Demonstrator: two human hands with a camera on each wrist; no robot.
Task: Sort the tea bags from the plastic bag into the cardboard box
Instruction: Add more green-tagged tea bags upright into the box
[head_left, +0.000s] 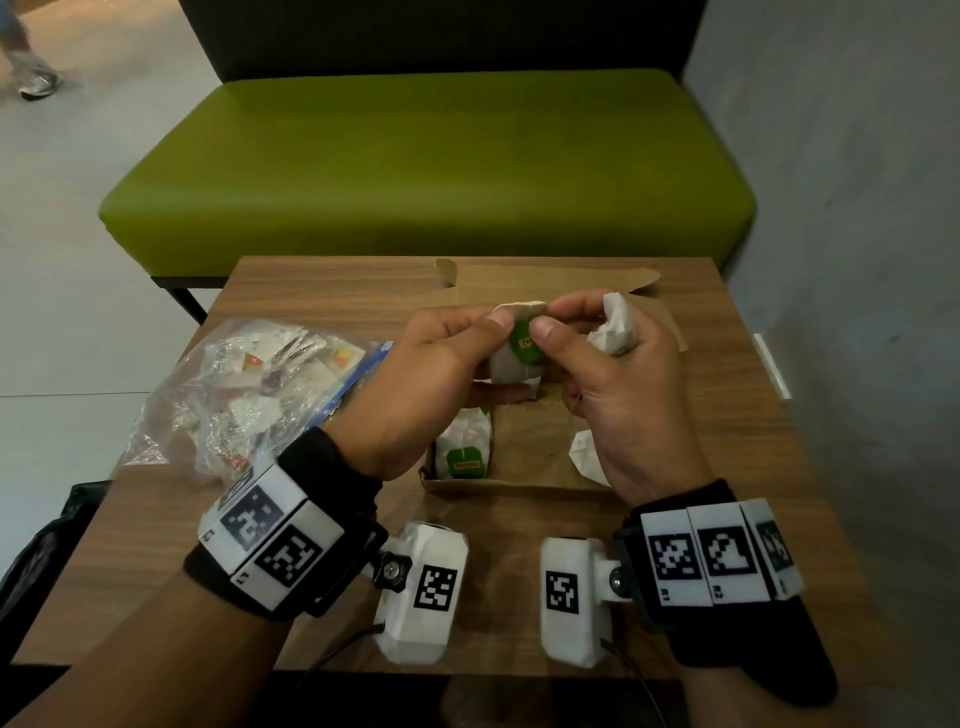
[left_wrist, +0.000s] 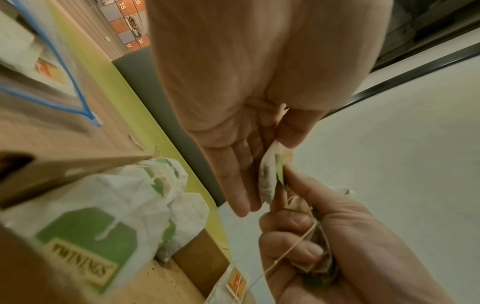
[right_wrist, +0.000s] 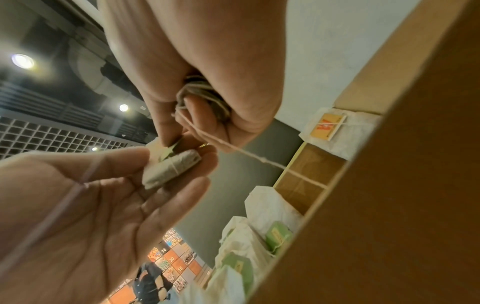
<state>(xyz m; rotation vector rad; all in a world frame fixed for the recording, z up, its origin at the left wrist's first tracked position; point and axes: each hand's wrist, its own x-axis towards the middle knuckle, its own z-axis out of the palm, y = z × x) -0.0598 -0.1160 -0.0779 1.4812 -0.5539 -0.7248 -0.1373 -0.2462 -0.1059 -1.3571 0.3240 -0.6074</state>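
Left hand (head_left: 426, 374): centre of the head view, above the cardboard box; thumb and fingers pinch a green-tagged tea bag (head_left: 519, 353).
Right hand (head_left: 608, 374): just right of the left hand, thumb and forefinger pinching the same tea bag's top edge; the other fingers curl round a crumpled white tea bag (head_left: 615, 325), a string trailing from the fist.
Cardboard box (head_left: 498, 486): open, centre of the wooden table (head_left: 322, 291); green-tagged bags (head_left: 465, 449) lie in its lower-left compartment, a white one at lower right.
Plastic bag (head_left: 249, 389): left of the box, holding more tea bags.
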